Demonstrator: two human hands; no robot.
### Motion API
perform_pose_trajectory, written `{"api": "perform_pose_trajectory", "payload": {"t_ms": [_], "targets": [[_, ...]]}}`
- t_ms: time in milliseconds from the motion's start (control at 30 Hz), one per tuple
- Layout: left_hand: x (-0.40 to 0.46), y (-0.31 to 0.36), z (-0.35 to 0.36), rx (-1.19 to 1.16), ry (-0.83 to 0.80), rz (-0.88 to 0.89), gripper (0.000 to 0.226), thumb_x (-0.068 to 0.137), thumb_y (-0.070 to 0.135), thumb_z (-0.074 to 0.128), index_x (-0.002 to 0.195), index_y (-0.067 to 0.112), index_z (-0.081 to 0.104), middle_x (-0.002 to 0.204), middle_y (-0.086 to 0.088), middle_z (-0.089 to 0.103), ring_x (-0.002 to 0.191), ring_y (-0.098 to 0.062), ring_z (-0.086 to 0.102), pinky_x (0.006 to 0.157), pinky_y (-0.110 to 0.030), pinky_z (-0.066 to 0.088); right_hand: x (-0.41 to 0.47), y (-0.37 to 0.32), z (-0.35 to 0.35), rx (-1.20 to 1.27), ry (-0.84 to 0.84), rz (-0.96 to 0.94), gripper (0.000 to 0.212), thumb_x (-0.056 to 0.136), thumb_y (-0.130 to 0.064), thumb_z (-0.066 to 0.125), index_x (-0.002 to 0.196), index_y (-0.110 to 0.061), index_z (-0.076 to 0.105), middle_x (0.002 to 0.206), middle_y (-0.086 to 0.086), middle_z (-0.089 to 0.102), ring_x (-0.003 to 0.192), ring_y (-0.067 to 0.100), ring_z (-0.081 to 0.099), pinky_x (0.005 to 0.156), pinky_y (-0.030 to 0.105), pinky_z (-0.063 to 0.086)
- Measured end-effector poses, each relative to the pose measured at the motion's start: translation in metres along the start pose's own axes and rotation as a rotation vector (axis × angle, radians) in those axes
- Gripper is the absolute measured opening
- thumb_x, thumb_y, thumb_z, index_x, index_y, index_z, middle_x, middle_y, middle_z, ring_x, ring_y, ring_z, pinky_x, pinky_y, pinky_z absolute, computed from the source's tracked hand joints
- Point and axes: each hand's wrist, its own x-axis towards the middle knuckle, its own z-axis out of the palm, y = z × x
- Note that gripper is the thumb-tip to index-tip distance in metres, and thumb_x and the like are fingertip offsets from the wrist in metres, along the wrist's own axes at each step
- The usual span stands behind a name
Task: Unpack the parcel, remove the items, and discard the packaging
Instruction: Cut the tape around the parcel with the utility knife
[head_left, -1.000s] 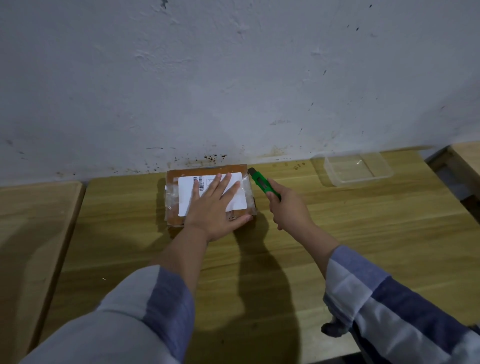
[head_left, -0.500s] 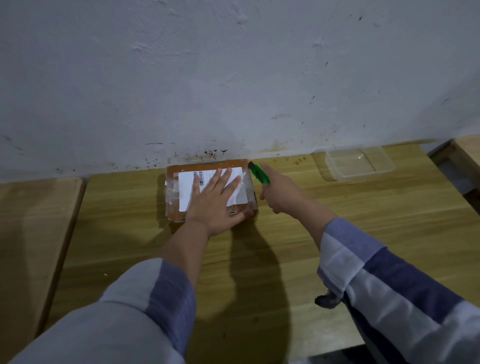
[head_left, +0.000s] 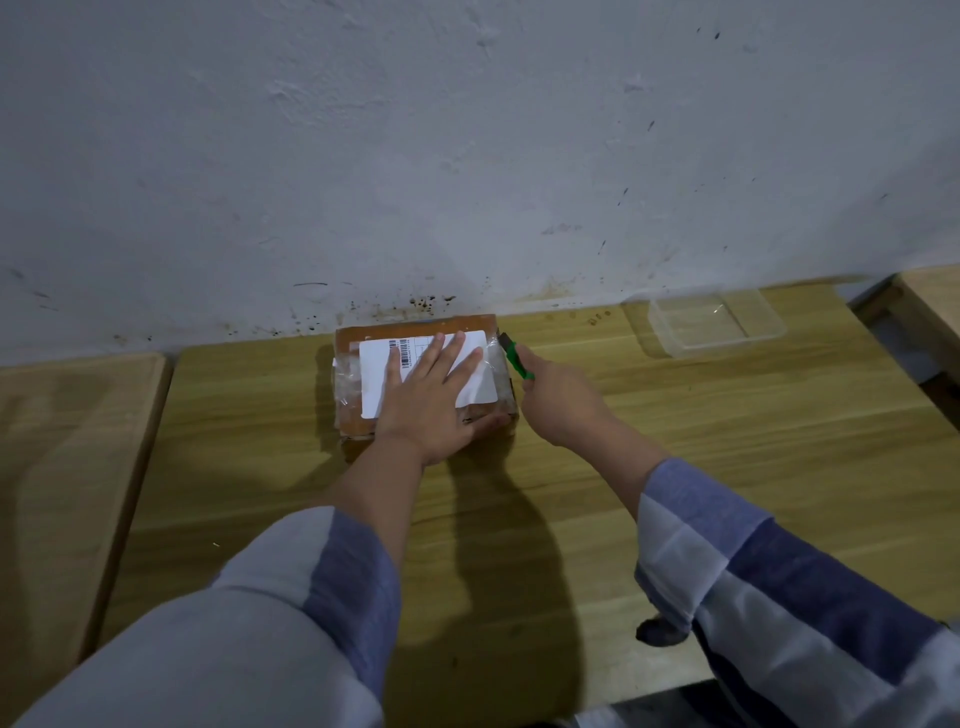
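Left sleeve (head_left: 249, 618): loose, pale grey-white cloth with a broad blue band at the cuff; pushed up, forearm bare; right sleeve (head_left: 789, 587): same cloth, wide blue and pale grey-white blocks; left hand (head_left: 431, 400) and right hand (head_left: 558, 400) bare, no gloves.

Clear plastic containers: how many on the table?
1. The clear plastic container sits at the table's far right, by the wall, apart from the parcel. None seems hidden.

A clear plastic container (head_left: 719, 325) sits on the wooden table (head_left: 727, 441) by the wall (head_left: 467, 156).
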Motion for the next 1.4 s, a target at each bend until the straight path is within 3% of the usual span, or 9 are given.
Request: {"api": "perform_pose_trajectory", "payload": {"t_ms": [100, 200, 400, 633, 867, 967, 1167, 1400], "targets": [[-0.001, 0.0, -0.001, -0.005, -0.011, 0.004, 0.089, 0.076, 0.081, 0.007, 0.152, 0.036, -0.003, 0.16, 0.01, -0.016, 0.147, -0.013, -0.019, 0.116, -0.058, -0.008, -0.005, -0.003, -0.001, -0.049, -0.008, -0.004, 0.06, 0.096, -0.011, 0.038, 0.15, -0.019, 0.015, 0.116, 0.02, 0.063, 0.1, 0.034, 0.061, 0.057, 0.031, 0.04], [0.0, -0.002, 0.0, 0.025, -0.01, 0.006, 0.07, 0.094, 0.057, 0.029, 0.151, 0.035, -0.005, 0.16, 0.008, -0.017, 0.146, -0.014, -0.021, 0.115, -0.059, -0.006, -0.009, -0.008, 0.0, -0.132, -0.024, -0.009, 0.06, 0.093, -0.006, 0.038, 0.149, -0.018, 0.019, 0.116, 0.019, 0.063, 0.103, 0.034, 0.06, 0.059, 0.031, 0.038], [0.003, -0.003, 0.006, -0.003, 0.001, -0.004, 0.081, 0.084, 0.078, 0.017, 0.151, 0.037, -0.003, 0.16, 0.011, -0.016, 0.146, -0.012, -0.02, 0.115, -0.057, -0.011, -0.013, -0.006, 0.011, -0.206, -0.011, 0.019, 0.066, 0.093, -0.006, 0.038, 0.152, -0.02, 0.011, 0.117, 0.017, 0.064, 0.103, 0.032, 0.062, 0.076, 0.035, 0.048], [-0.001, -0.004, 0.001, 0.038, 0.002, 0.001, 0.067, 0.098, 0.05, 0.03, 0.152, 0.035, -0.006, 0.16, 0.008, -0.018, 0.146, -0.014, -0.022, 0.116, -0.058, -0.009, -0.023, -0.012, 0.01, -0.231, 0.001, 0.015, 0.063, 0.09, -0.002, 0.041, 0.148, -0.016, 0.019, 0.112, 0.017, 0.065, 0.1, 0.032, 0.063, 0.072, 0.034, 0.047], [-0.001, 0.0, -0.002, 0.005, -0.019, -0.017, 0.092, 0.075, 0.084, 0.01, 0.152, 0.035, -0.003, 0.16, 0.01, -0.015, 0.146, -0.013, -0.019, 0.116, -0.058, -0.009, -0.036, -0.008, 0.018, -0.128, 0.027, 0.05, 0.07, 0.089, -0.002, 0.041, 0.15, -0.023, 0.015, 0.115, 0.016, 0.063, 0.104, 0.031, 0.061, 0.075, 0.035, 0.046], [-0.002, 0.001, -0.003, 0.017, -0.021, -0.02, 0.096, 0.071, 0.085, 0.005, 0.152, 0.035, -0.003, 0.16, 0.009, -0.015, 0.146, -0.013, -0.019, 0.116, -0.058, -0.008, -0.04, -0.007, 0.022, -0.122, 0.032, 0.067, 0.072, 0.089, -0.002, 0.04, 0.151, -0.026, 0.012, 0.118, 0.017, 0.061, 0.107, 0.032, 0.059, 0.08, 0.036, 0.048], [-0.001, 0.001, -0.002, 0.02, -0.01, -0.015, 0.089, 0.08, 0.083, 0.017, 0.152, 0.035, -0.002, 0.161, 0.008, -0.015, 0.147, -0.014, -0.017, 0.115, -0.059, -0.009, -0.047, -0.004, 0.029, -0.16, 0.048, 0.066, 0.071, 0.091, -0.003, 0.037, 0.151, -0.025, 0.005, 0.105, 0.016, 0.064, 0.085, 0.027, 0.059, 0.066, 0.031, 0.042], [-0.002, 0.0, -0.004, -0.003, -0.024, -0.012, 0.088, 0.082, 0.08, 0.022, 0.152, 0.034, -0.002, 0.161, 0.008, -0.015, 0.147, -0.014, -0.018, 0.115, -0.058, -0.01, -0.059, -0.002, 0.032, -0.16, 0.035, 0.093, 0.071, 0.091, -0.003, 0.035, 0.151, -0.025, 0.005, 0.11, 0.018, 0.063, 0.099, 0.031, 0.062, 0.07, 0.034, 0.042]]}}
